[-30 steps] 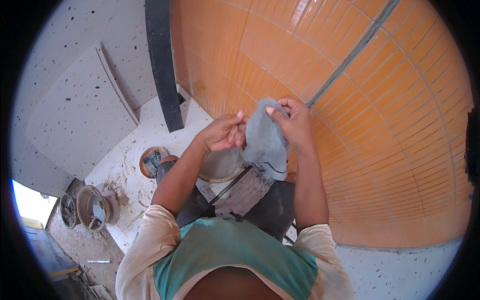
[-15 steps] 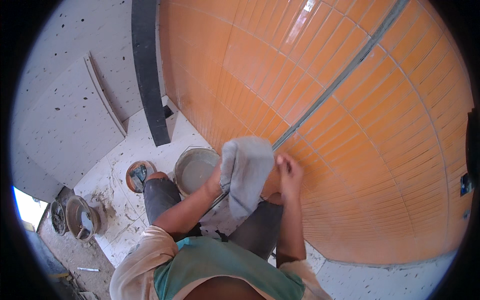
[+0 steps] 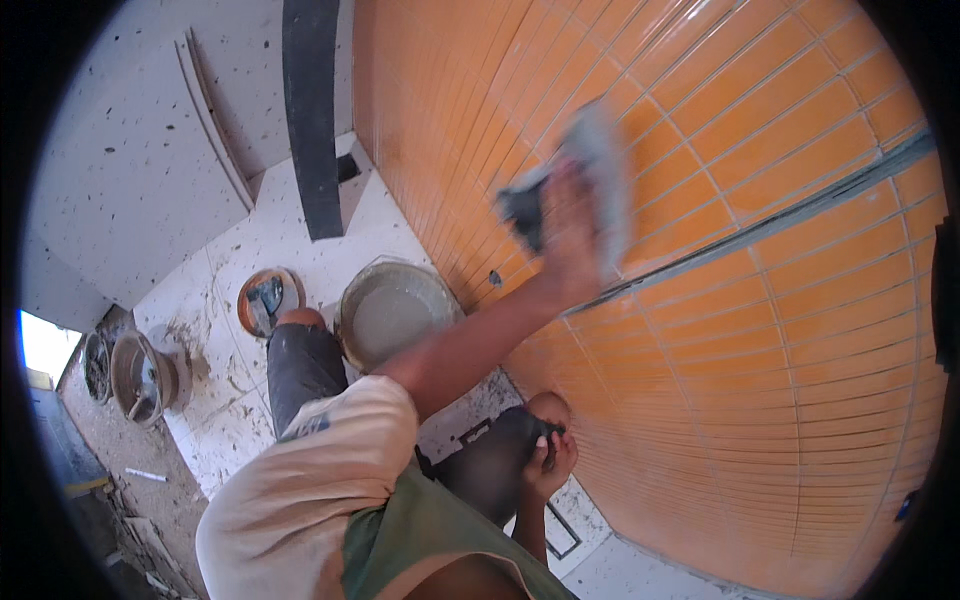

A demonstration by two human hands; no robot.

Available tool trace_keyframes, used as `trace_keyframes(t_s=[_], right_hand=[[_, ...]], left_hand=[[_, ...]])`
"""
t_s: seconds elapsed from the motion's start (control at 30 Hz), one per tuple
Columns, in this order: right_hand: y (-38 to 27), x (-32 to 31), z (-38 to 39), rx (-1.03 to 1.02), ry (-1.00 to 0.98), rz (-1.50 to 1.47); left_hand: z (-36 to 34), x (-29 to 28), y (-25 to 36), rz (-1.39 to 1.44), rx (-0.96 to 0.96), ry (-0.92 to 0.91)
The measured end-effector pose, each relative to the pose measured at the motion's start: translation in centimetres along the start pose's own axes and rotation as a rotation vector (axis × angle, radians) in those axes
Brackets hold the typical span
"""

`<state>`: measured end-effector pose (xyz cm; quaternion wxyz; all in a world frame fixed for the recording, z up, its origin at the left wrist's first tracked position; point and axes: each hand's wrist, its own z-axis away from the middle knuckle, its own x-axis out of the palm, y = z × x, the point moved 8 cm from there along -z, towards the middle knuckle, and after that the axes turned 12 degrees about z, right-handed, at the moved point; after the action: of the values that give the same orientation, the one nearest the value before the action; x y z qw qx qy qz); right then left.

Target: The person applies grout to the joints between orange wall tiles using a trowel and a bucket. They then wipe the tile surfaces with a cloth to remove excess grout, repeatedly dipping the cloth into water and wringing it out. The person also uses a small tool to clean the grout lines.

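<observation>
My left hand (image 3: 572, 235) is pressed against the orange tiled wall (image 3: 800, 320), closed on a grey cloth (image 3: 608, 165) that is smeared by motion. The cloth lies on the tiles just above a wide grey joint (image 3: 760, 225) that slants across the wall. Lower down, my right hand (image 3: 550, 468) rests by my right knee, its fingers curled at the dark trouser leg. Something dark shows between those fingers, and I cannot make out whether it is the trouser cloth or a separate thing.
A bucket of greyish water (image 3: 395, 312) stands on the white floor tiles left of the wall. Farther left are a small orange-rimmed bowl (image 3: 270, 302) and a muddy bucket (image 3: 143, 378). A dark upright strip (image 3: 312, 120) stands behind, beside a speckled white panel (image 3: 120, 170).
My left hand has moved up and right with the cloth, from above my lap onto the wall. My right hand has dropped from near the cloth to my right knee. The view has shifted.
</observation>
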<state>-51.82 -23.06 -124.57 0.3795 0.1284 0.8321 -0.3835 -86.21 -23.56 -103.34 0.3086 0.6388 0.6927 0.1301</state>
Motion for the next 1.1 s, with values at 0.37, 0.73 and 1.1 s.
trace_keyframes(t_s=[0.37, 0.73, 1.1], right_hand=[[1.4, 3.0, -0.3, 0.102, -0.046, -0.022], [0.1, 3.1, -0.9, 0.035, -0.038, 0.048], [0.0, 3.0, -0.7, 0.008, -0.046, 0.078]], left_hand=[[-16.2, -8.1, 2.9, 0.148, 0.135, 0.239], [-8.4, -5.9, -7.2, 0.065, -0.074, 0.084], [-5.7, -7.7, -13.5, 0.33, -0.147, 0.205]])
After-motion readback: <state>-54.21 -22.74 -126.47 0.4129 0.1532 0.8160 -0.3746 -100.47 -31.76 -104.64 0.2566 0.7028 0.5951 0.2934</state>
